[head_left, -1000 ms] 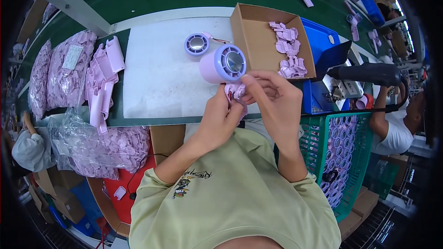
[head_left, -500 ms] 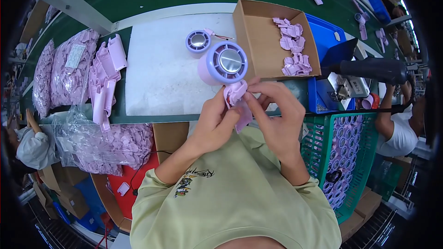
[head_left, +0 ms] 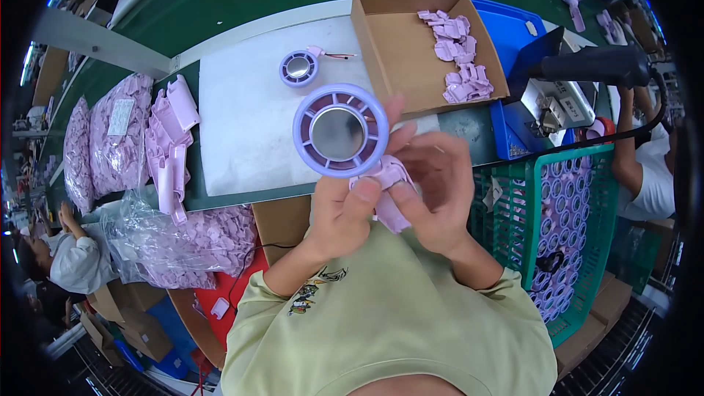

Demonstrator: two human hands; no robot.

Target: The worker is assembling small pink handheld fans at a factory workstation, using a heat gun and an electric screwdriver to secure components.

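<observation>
A handheld fan (head_left: 339,133) with a lavender ring grille and a round silver centre is raised in front of me, its face tilted up. My left hand (head_left: 337,218) grips it just below the head, thumb on the pink plastic neck piece (head_left: 389,173). From the other side, my right hand (head_left: 438,194) presses its thumb against that neck piece; its other fingers are partly behind the fan and blurred. A pink shell flap hangs below between the hands. Beyond, a second fan head (head_left: 298,68) with short wires lies on the white mat (head_left: 242,117).
A cardboard box (head_left: 400,51) holding pink parts stands behind my right hand. Right of it are a blue bin (head_left: 506,26), a black-handled tool (head_left: 587,66) and a green basket (head_left: 603,213) of fan heads. Pink shells (head_left: 172,139) and bagged parts (head_left: 121,132) lie at left.
The fan has come closer and lower left, its face now turned more toward me. Both thumbs have moved onto the pink neck piece. The whole view has shifted slightly.
</observation>
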